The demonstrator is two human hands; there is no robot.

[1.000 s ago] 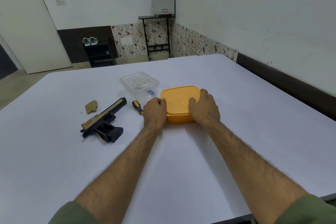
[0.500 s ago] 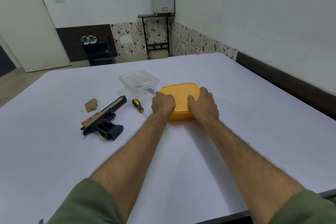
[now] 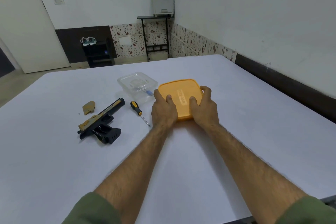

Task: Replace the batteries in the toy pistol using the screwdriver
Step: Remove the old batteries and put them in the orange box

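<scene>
Table (image 3: 236, 132): white, carries everything.
Orange box (image 3: 181, 96): lidded, gripped from both sides.
Left hand (image 3: 163, 110): fingers curled round its left edge, thumb on lid.
Right hand (image 3: 204, 109): fingers wrapped round its right edge.
Clear container (image 3: 137, 85): touching the box's left.
Toy pistol (image 3: 100, 123): well left of box.
Screwdriver (image 3: 139, 112): between pistol and box.
Tan cover (image 3: 88, 107): just beyond pistol.

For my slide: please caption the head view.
Both hands grip the square orange plastic box; black-and-tan toy pistol lies untouched.

orange container (image 3: 181, 94) now tipped up, lid facing camera, both thumbs shifted onto lid
</scene>
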